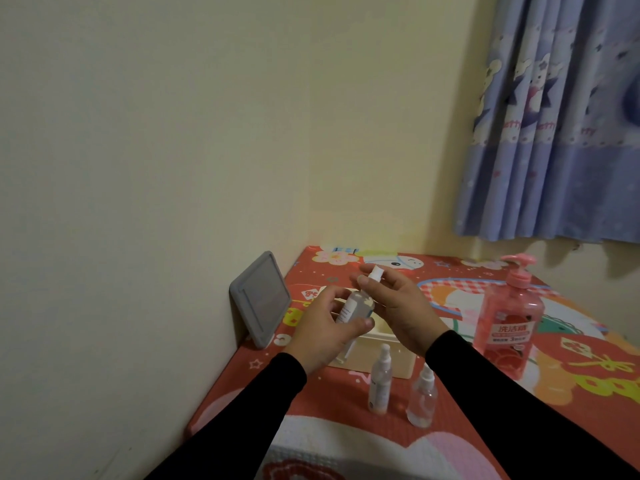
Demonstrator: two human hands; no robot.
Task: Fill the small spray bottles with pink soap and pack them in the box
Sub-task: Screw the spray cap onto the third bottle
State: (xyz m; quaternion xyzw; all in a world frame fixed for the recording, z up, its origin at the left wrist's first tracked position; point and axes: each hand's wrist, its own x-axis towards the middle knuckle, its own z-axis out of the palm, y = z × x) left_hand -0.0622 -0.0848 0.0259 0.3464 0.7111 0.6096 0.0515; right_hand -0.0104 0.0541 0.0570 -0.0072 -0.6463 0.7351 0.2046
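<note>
My left hand (325, 327) grips small spray bottle (356, 306) body, fingers curled round it, above cream box (377, 355). My right hand (398, 306) pinches its white cap (375, 273). Two more bottles (381, 386) stand on worktop (485, 403); pink soap (507, 320) right.

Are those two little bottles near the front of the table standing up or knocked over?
Standing upright. Both small spray bottles rest on their bases, nozzles pointing up, before the box.

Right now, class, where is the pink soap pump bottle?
In the head view, the pink soap pump bottle stands on the table's right side, right of the right hand.
</note>
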